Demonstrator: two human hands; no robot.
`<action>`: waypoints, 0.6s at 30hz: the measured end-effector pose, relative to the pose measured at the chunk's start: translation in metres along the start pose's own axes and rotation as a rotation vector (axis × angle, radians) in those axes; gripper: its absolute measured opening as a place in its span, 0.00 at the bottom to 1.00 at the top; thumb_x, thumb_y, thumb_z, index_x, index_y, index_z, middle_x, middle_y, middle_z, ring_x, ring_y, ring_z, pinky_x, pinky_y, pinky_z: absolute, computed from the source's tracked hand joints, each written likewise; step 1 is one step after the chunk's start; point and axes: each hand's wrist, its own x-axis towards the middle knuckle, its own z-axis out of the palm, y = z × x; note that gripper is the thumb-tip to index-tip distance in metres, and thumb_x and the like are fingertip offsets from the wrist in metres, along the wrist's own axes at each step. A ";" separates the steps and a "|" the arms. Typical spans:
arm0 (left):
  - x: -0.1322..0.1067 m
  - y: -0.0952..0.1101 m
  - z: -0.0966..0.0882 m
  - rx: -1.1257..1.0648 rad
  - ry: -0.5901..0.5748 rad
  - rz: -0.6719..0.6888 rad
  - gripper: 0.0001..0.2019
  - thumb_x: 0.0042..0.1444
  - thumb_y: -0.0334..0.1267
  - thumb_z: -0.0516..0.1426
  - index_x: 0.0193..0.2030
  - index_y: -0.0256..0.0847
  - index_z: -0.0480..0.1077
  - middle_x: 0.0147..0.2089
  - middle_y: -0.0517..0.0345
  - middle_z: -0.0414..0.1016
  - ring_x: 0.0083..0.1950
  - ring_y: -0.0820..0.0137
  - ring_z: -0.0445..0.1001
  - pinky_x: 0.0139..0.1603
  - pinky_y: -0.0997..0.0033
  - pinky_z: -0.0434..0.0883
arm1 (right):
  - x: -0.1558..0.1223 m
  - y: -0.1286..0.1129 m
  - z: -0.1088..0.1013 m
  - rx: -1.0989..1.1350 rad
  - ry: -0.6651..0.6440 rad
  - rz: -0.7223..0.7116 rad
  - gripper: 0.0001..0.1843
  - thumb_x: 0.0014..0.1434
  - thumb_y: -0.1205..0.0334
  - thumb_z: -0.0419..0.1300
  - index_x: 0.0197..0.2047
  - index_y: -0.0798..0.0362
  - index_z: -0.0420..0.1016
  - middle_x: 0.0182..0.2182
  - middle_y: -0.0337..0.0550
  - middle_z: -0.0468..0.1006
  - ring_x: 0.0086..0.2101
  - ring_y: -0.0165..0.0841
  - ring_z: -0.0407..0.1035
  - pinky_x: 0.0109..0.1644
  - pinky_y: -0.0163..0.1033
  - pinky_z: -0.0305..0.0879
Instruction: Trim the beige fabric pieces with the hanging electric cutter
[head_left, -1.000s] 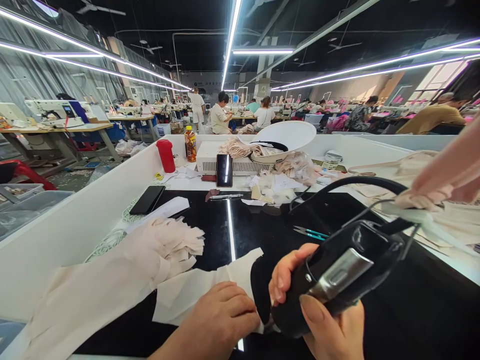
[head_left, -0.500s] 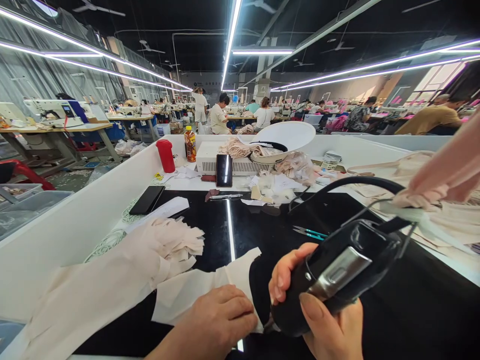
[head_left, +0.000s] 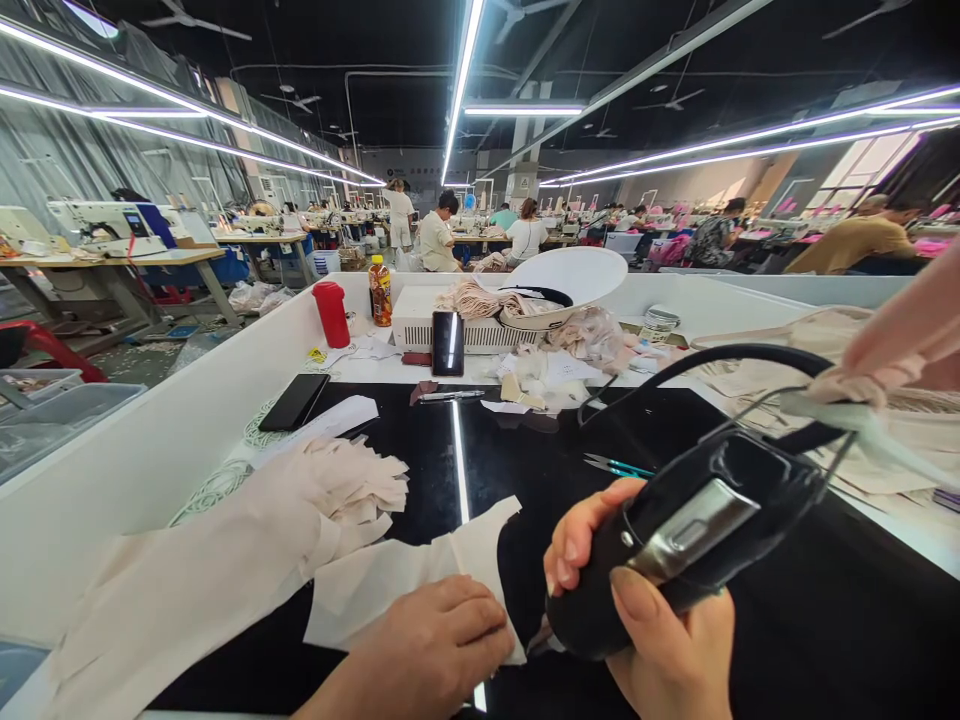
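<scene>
My left hand [head_left: 442, 640] lies flat, fingers together, on a cream fabric piece [head_left: 390, 590] with a curved right edge. My right hand [head_left: 667, 640] is wrapped round a black corded handheld tool [head_left: 675, 530] with a shiny metal plate on its side. The tool's narrow tip points down left, close beside the fabric's lower right corner; whether it touches cannot be made out. Left of that piece lies a stack of cream fabric pieces [head_left: 247, 540], its far end fanned out. Teal-handled thread snips [head_left: 619, 466] lie behind the tool.
The black work surface [head_left: 525, 450] has a white raised border [head_left: 187, 410]. A phone [head_left: 294, 402], pen [head_left: 450, 396], red cup [head_left: 331, 315], bottle [head_left: 380, 290] and fabric scraps [head_left: 555, 370] lie around. A blurred pinkish tie [head_left: 885, 370] reaches the tool's cord. Several people sit at machines beyond.
My right hand and the black tool have shifted slightly right and up, the tip drawing a little away from the fabric's corner. My left hand has barely moved.
</scene>
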 end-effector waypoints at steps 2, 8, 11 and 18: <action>0.001 0.000 0.000 0.004 0.001 0.009 0.09 0.71 0.24 0.53 0.51 0.33 0.74 0.45 0.51 0.82 0.48 0.68 0.81 0.56 0.70 0.78 | 0.001 0.002 -0.002 0.002 -0.017 0.000 0.16 0.65 0.49 0.71 0.50 0.44 0.73 0.30 0.35 0.77 0.27 0.31 0.71 0.31 0.38 0.72; 0.002 0.001 -0.001 0.002 -0.008 0.000 0.10 0.71 0.24 0.53 0.51 0.35 0.74 0.45 0.50 0.82 0.49 0.68 0.81 0.56 0.71 0.78 | 0.003 0.007 -0.009 -0.034 -0.105 -0.026 0.16 0.67 0.51 0.69 0.52 0.44 0.71 0.32 0.38 0.77 0.28 0.32 0.72 0.32 0.38 0.74; 0.001 0.002 -0.002 -0.005 -0.012 -0.009 0.10 0.72 0.25 0.53 0.52 0.35 0.74 0.45 0.51 0.82 0.49 0.68 0.80 0.55 0.71 0.78 | 0.002 0.007 -0.010 -0.054 -0.118 -0.044 0.14 0.68 0.53 0.68 0.52 0.44 0.71 0.32 0.38 0.77 0.28 0.32 0.73 0.32 0.39 0.74; -0.001 0.001 0.002 -0.005 -0.039 -0.019 0.09 0.73 0.27 0.54 0.53 0.36 0.74 0.46 0.51 0.82 0.50 0.68 0.80 0.57 0.70 0.78 | 0.000 0.007 -0.004 -0.072 -0.030 -0.004 0.15 0.66 0.52 0.70 0.51 0.44 0.71 0.30 0.36 0.77 0.26 0.32 0.72 0.31 0.38 0.73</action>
